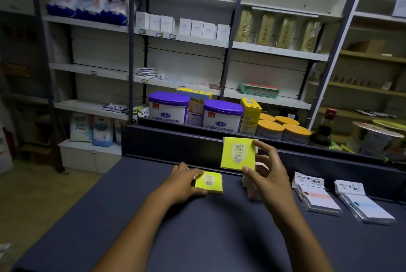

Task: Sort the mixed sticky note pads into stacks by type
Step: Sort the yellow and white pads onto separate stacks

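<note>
My right hand holds a yellow sticky note pad upright above the dark table, pinched between thumb and fingers, its label facing me. My left hand grips a second yellow pad that lies on the table, fingers round its left edge. Behind my right hand a pink pad is partly hidden. To the right lie two wrapped stacks of white pads, one with an orange-tinted face, one bluish.
A raised dark ledge runs along the table's far side. Beyond it stand purple-lidded tins, yellow boxes and orange-lidded cans. Shelving with goods fills the background.
</note>
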Demonstrator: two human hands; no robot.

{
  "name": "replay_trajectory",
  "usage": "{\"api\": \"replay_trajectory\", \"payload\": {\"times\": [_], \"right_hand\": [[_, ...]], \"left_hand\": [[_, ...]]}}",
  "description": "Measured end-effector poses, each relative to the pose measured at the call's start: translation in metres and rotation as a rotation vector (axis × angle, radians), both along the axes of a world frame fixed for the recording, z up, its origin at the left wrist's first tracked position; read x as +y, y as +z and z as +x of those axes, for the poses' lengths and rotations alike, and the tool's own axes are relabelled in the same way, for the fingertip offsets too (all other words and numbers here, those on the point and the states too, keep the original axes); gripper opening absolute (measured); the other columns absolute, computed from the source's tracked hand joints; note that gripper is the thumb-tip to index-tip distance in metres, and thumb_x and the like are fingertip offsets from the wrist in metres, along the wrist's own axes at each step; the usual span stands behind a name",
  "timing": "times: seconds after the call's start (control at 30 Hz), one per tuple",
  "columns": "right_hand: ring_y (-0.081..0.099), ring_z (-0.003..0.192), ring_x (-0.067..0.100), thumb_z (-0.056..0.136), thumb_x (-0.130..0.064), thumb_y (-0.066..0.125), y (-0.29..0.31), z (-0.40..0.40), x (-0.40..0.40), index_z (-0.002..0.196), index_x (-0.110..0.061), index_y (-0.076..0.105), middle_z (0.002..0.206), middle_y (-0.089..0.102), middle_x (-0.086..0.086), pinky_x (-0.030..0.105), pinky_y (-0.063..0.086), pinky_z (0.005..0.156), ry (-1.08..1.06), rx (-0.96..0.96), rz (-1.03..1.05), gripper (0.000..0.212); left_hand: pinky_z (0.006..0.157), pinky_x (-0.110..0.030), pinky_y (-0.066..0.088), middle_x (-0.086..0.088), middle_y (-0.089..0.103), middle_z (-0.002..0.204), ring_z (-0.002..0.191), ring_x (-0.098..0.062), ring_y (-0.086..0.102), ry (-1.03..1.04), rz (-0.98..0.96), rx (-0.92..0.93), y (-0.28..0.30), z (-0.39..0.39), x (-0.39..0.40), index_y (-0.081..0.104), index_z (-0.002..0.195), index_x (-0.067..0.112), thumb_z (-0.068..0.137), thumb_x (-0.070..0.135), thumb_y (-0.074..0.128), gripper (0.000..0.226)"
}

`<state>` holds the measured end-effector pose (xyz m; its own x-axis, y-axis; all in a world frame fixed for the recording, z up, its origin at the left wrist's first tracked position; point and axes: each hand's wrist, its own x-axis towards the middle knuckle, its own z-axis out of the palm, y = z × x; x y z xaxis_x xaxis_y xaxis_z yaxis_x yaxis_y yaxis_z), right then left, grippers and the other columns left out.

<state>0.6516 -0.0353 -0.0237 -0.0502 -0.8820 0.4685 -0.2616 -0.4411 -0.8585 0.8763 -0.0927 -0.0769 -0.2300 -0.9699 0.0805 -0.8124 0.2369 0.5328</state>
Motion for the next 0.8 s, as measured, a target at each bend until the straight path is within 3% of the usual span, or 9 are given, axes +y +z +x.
{"api": "replay_trajectory", "payload": {"times": [0.1, 0.23, 0.37, 0.53, 0.63, 0.73, 0.8], "right_hand": [[0.066, 0.097, 0.011, 0.087, -0.001, 0.070, -0.004, 0.010, -0.013, 0.129, -0.038, 0.051, 0.112, 0.065, -0.002, 0.017, 0.051, 0.066, 0.022, 0.039, 0.034, 0.059], [0.068, 0.096, 0.014, 0.085, 0.002, 0.071, -0.016, 0.022, -0.031, 0.130, -0.029, 0.053, 0.107, 0.067, 0.003, 0.023, 0.056, 0.075, 0.057, 0.105, 0.114, 0.057], [0.065, 0.098, 0.014, 0.085, -0.002, 0.073, -0.028, 0.032, -0.043, 0.128, -0.031, 0.054, 0.112, 0.063, 0.002, 0.031, 0.059, 0.080, 0.061, 0.181, 0.224, 0.055], [0.064, 0.103, 0.015, 0.087, -0.009, 0.072, -0.040, 0.036, -0.045, 0.125, -0.024, 0.060, 0.115, 0.065, 0.001, 0.043, 0.054, 0.094, 0.020, 0.316, 0.245, 0.042], [0.062, 0.102, 0.015, 0.090, -0.020, 0.070, -0.042, 0.036, -0.044, 0.126, -0.023, 0.062, 0.113, 0.065, 0.003, 0.034, 0.052, 0.094, -0.010, 0.438, 0.239, 0.036], [0.058, 0.091, 0.005, 0.092, -0.025, 0.068, -0.045, 0.034, -0.043, 0.125, -0.024, 0.063, 0.109, 0.060, 0.002, 0.014, 0.044, 0.076, -0.017, 0.512, 0.210, 0.033], [0.057, 0.095, 0.009, 0.093, -0.027, 0.066, -0.048, 0.035, -0.044, 0.126, -0.023, 0.062, 0.110, 0.056, 0.004, 0.018, 0.046, 0.082, -0.022, 0.593, 0.202, 0.033]], "left_hand": [[0.105, -0.034, 0.038, -0.001, 0.042, 0.125, 0.125, -0.020, 0.041, 0.073, -0.099, 0.017, 0.008, 0.011, 0.003, 0.044, 0.141, 0.033, 0.086, 0.048, 0.067, 0.061], [0.107, -0.034, 0.032, -0.001, 0.048, 0.133, 0.125, -0.020, 0.044, 0.285, -0.353, -0.281, 0.013, 0.022, 0.005, 0.046, 0.137, 0.026, 0.093, 0.049, 0.055, 0.050], [0.118, -0.037, 0.022, -0.003, 0.049, 0.135, 0.127, -0.021, 0.044, 0.301, -0.335, -0.372, 0.012, 0.020, 0.006, 0.048, 0.137, 0.023, 0.095, 0.050, 0.051, 0.050], [0.117, -0.037, 0.023, -0.003, 0.049, 0.135, 0.128, -0.022, 0.043, 0.300, -0.327, -0.372, 0.011, 0.020, 0.007, 0.049, 0.136, 0.022, 0.096, 0.049, 0.050, 0.048], [0.113, -0.036, 0.028, -0.003, 0.050, 0.134, 0.126, -0.022, 0.045, 0.286, -0.315, -0.368, 0.010, 0.019, 0.008, 0.050, 0.135, 0.021, 0.096, 0.047, 0.050, 0.046], [0.107, -0.034, 0.033, -0.003, 0.051, 0.133, 0.123, -0.021, 0.047, 0.284, -0.303, -0.351, 0.009, 0.018, 0.009, 0.050, 0.133, 0.020, 0.097, 0.046, 0.050, 0.045], [0.104, -0.034, 0.036, -0.003, 0.051, 0.132, 0.122, -0.021, 0.047, 0.279, -0.306, -0.338, 0.009, 0.018, 0.009, 0.050, 0.133, 0.020, 0.097, 0.046, 0.050, 0.045]]}}
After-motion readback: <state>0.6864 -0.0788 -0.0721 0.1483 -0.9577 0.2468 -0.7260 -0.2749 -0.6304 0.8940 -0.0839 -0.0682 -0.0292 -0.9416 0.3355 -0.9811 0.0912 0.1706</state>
